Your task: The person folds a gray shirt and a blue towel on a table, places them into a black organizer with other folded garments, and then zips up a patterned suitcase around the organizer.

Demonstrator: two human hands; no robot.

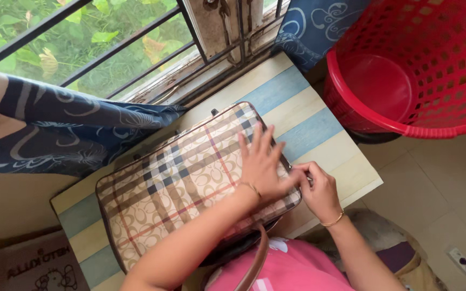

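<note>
At the far left, a blue patterned curtain (66,116) hangs in front of the barred window (82,48), pushed aside so the greenery outside shows. Below it, the striped table (308,129) stands against the sill, and the checked bag (179,183) lies flat on it, taking up most of the top, its long side running from near left to far right. Lying flat like this, it puts its edge within your reach.

Your left hand (261,161) rests palm down on the right end of the bag, fingers spread, apparently pressing to keep it from sliding. Your right hand (316,188) is just beside it at the bag's right edge, fingertips pinched together on something small there, likely a zip pull, though it is too small to be sure. The two hands touch at the thumbs. A brown strap (257,264) trails from the bag's near side towards your lap.

At the far right, a red basket (405,70) stands on the floor, apart from the table.
</note>
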